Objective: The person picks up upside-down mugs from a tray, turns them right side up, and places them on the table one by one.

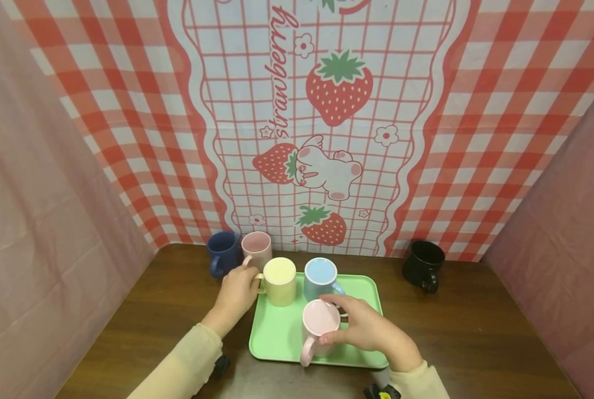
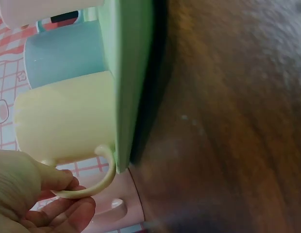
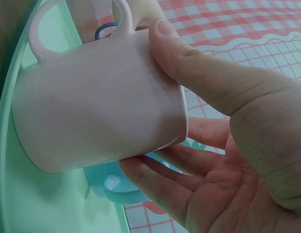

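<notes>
A green tray bears three mugs standing with their bases up. My left hand pinches the handle of the yellow mug, at the tray's far left. Thumb and fingers of my right hand grip the upper end of a pink mug from either side, near the tray's front edge. Its handle points toward me. Behind it is a light blue mug, handle to the right, partly hidden by the right hand. In the right wrist view, the pink mug sits close over the tray surface.
At the back left of the wooden table stand a navy mug and a second pink mug, just behind the left hand. A black mug stands at the back right. A strawberry-print cloth hangs behind the table.
</notes>
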`<move>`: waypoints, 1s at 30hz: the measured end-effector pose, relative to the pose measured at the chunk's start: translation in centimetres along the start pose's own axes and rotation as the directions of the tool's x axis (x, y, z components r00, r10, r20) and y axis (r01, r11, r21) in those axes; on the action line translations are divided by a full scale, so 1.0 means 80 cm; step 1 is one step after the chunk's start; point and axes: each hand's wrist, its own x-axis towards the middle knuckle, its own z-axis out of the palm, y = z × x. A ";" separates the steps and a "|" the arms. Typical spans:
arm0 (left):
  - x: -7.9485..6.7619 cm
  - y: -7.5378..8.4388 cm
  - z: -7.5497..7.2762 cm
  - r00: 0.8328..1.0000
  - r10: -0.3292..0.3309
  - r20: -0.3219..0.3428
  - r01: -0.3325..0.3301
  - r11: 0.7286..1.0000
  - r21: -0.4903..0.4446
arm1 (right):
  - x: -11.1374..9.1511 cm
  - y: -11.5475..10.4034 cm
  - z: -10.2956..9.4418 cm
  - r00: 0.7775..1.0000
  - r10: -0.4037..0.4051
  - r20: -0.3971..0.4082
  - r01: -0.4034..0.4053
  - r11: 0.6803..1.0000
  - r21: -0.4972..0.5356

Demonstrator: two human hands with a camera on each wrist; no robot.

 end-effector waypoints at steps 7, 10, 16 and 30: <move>0.005 0.032 -0.025 0.998 0.050 -0.022 -0.050 0.999 0.014 | 0.000 0.000 -0.001 1.000 0.008 0.004 -0.008 1.000 0.012; 0.011 0.057 -0.050 0.999 0.049 0.008 -0.049 0.999 0.008 | 0.000 0.000 -0.001 1.000 0.013 0.005 -0.013 1.000 0.011; 0.017 0.084 -0.074 0.997 -0.013 0.078 0.008 0.997 0.073 | 0.000 0.001 0.000 1.000 0.001 0.004 -0.001 1.000 0.000; 0.018 0.083 -0.074 0.995 -0.047 0.084 0.043 0.998 0.056 | 0.000 0.004 0.000 1.000 0.007 0.004 -0.007 0.999 0.032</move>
